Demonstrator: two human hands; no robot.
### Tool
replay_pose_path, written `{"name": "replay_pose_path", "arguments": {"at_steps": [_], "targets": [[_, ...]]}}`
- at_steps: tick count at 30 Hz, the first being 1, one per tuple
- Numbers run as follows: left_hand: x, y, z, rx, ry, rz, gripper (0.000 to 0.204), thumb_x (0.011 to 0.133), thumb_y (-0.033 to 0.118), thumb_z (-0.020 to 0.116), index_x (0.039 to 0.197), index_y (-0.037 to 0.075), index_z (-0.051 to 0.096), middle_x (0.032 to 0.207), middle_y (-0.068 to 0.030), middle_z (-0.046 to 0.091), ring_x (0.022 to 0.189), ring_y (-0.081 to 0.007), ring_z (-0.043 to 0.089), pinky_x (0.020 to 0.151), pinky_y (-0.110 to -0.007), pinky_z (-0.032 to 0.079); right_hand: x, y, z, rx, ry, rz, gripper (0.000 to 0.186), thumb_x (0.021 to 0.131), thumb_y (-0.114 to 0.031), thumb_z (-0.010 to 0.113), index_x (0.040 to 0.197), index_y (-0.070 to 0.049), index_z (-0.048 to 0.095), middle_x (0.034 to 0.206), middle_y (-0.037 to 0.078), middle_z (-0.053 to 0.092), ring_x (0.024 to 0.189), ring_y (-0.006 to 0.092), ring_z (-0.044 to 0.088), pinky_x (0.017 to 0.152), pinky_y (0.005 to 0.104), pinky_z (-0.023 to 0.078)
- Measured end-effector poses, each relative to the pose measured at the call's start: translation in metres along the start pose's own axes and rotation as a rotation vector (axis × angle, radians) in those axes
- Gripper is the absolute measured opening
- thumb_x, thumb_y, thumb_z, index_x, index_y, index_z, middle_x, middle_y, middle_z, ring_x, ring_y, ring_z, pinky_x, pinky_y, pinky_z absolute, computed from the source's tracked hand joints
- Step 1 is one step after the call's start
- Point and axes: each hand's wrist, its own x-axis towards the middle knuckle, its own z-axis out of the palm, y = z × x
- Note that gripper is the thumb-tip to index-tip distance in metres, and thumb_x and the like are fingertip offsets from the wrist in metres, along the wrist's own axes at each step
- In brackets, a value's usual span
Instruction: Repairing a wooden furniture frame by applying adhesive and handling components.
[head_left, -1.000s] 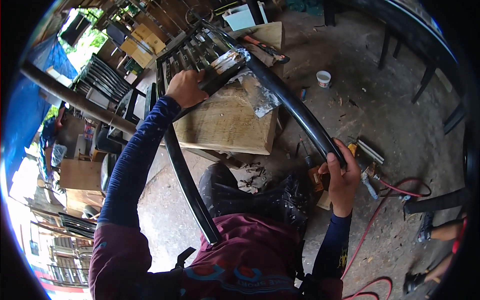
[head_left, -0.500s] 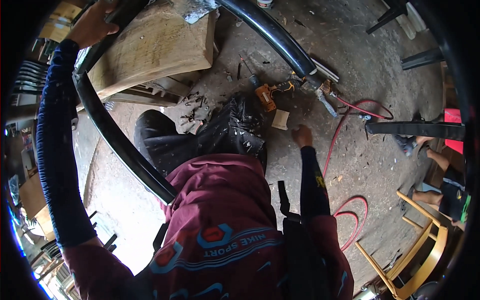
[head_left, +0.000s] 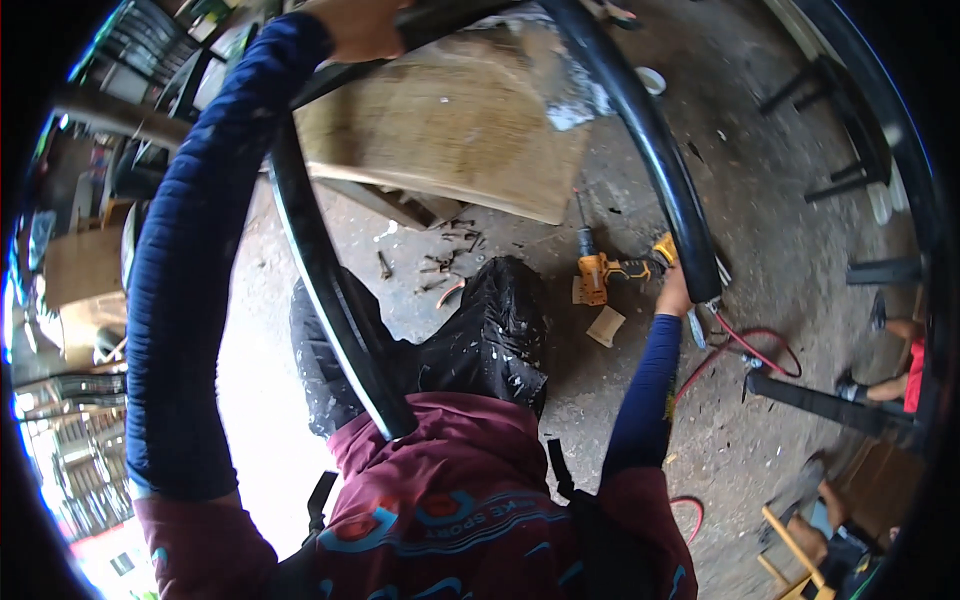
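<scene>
My left hand (head_left: 360,28), cut off by the top edge, is wrapped round the bar of a glossy black furniture frame (head_left: 640,130) with curved legs. One leg (head_left: 325,260) slopes down over my lap to my shirt. Another comes down on the right. Beside that leg's lower end is my right hand (head_left: 674,292), its fingers mostly hidden by the leg. A yellow and black cordless drill (head_left: 597,278) with a long bit lies on the floor just left of this hand. A small paper-like piece (head_left: 606,326) lies below it.
A thick wooden slab (head_left: 440,130) stands in front of me. Several loose bolt-like pieces (head_left: 445,262) lie by my knees. A red hose (head_left: 735,345) curls at the right. Black furniture legs (head_left: 820,395), a yellow wooden frame (head_left: 795,540) and other people's legs (head_left: 890,370) are farther right.
The black frame has shifted and tilted, its right leg coming lower. My left hand has moved right. My right hand has reached forward and right, to beside that leg's end.
</scene>
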Motion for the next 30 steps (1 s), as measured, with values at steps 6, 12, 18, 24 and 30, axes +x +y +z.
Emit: {"name": "replay_pose_path", "arguments": {"at_steps": [6,12,18,24,30], "targets": [[-0.023,-0.029,0.046,0.076,0.308,0.047,0.069,0.064,0.020,0.076,0.127,0.001,0.056,0.108,-0.0190,0.065,0.108,-0.0354,0.064,0.090,-0.046,0.053,0.092,-0.148,-0.071,1.090,0.265,0.245,0.019,0.092,0.000,0.065,0.110,0.000,0.070,0.099,0.005,0.070,0.089,0.0124,0.065,0.080,0.0275,0.055],[-0.051,-0.032,0.045,-0.027,0.293,-0.003,0.068,0.062,0.017,0.076,0.125,-0.002,0.059,0.102,-0.0184,0.065,0.095,-0.0349,0.068,0.081,-0.043,0.056,0.179,-0.240,-0.242,0.992,0.573,0.015,0.015,0.097,-0.005,0.062,0.109,0.002,0.070,0.092,0.006,0.070,0.077,0.0097,0.063,0.067,0.0247,0.050],[-0.038,-0.035,0.044,0.007,0.267,-0.026,0.068,0.062,0.018,0.076,0.124,-0.004,0.059,0.101,-0.0174,0.066,0.097,-0.0330,0.068,0.081,-0.042,0.056,0.298,-0.261,-0.427,0.389,1.069,-0.350,0.034,0.087,-0.005,0.068,0.120,0.001,0.062,0.106,0.015,0.062,0.091,0.0281,0.064,0.076,0.0349,0.053],[-0.030,-0.034,0.042,0.108,0.213,-0.024,0.087,0.059,0.030,0.084,0.133,-0.004,0.056,0.105,-0.0167,0.067,0.097,-0.0301,0.069,0.080,-0.039,0.056,0.423,-0.188,-0.491,0.168,0.792,0.332,0.100,0.073,-0.031,0.088,0.148,0.006,0.034,0.139,0.031,0.053,0.133,0.0436,0.049,0.112,0.0435,0.041],[-0.038,-0.039,0.042,0.064,0.152,-0.038,0.085,0.061,0.026,0.079,0.136,-0.006,0.054,0.108,-0.0190,0.066,0.096,-0.0318,0.069,0.080,-0.038,0.057,0.444,-0.216,-0.472,0.003,1.036,0.287,0.077,0.080,-0.030,0.079,0.139,0.003,0.043,0.134,0.024,0.056,0.122,0.0422,0.054,0.103,0.0479,0.046]]}}
